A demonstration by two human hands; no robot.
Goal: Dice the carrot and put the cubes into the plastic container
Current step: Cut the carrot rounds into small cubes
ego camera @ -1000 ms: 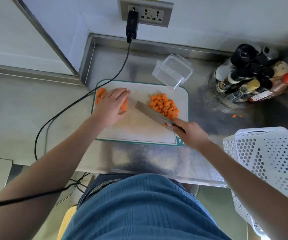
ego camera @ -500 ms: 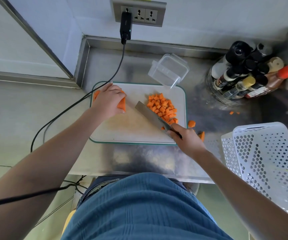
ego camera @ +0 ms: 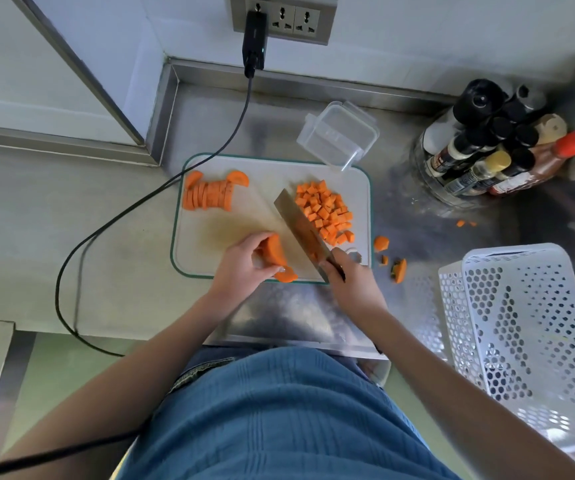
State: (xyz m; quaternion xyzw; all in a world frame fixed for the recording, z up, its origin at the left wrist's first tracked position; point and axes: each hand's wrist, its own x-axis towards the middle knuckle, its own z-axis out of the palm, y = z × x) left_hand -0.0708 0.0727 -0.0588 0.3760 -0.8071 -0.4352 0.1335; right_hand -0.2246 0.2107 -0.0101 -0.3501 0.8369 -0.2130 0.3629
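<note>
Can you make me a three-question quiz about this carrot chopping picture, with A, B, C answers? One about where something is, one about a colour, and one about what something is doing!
1. Where is the pile of carrot cubes?
A. In the plastic container
B. On the cutting board
C. In the white basket

2. What colour is the cutting board rim?
A. Green
B. Red
C. Black

3. What is the left hand doing?
A. Resting flat
B. Holding the knife
C. Gripping carrot slices

Answers:
1 B, the cubes lie on the board beside the knife blade.
2 A, a green line edges the white board.
3 C, its fingers curl round carrot slices; the right hand has the knife.
</note>
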